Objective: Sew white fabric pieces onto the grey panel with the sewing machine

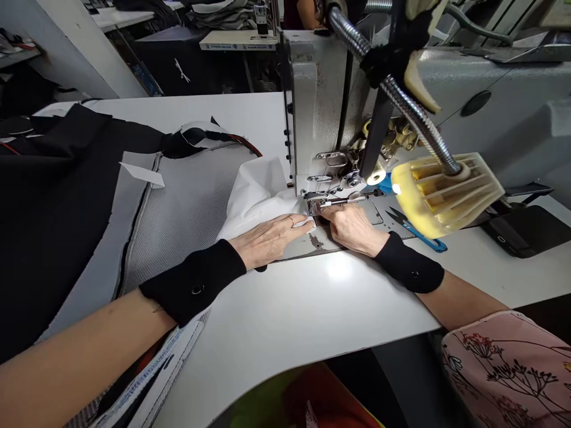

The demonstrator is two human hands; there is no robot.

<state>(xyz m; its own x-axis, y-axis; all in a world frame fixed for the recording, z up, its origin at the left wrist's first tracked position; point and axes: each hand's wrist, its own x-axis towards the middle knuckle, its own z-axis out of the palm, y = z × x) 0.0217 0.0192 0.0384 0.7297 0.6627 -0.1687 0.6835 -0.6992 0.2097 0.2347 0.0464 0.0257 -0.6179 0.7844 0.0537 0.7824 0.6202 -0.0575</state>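
My left hand [270,241] rests on thin white fabric [254,193], its fingers stretched out toward the presser foot [313,207] of a grey sewing machine [312,113]. On the other side of the foot, my right hand [352,227] is closed, fingers curled down at the metal needle plate [328,241]. Whatever its fingertips pinch is hidden. The white fabric joins a larger piece with grey mesh [178,196] and dark cloth [57,196], spread to the left under my left forearm. Black cuffs cover both wrists.
A lamp with a yellowish cover [446,196] hangs on a flexible metal hose above my right wrist. Blue-handled snips [419,232] lie right of the needle plate, near a flat black device [529,230]. Behind stands another worktable [236,40]; part of a person shows there.
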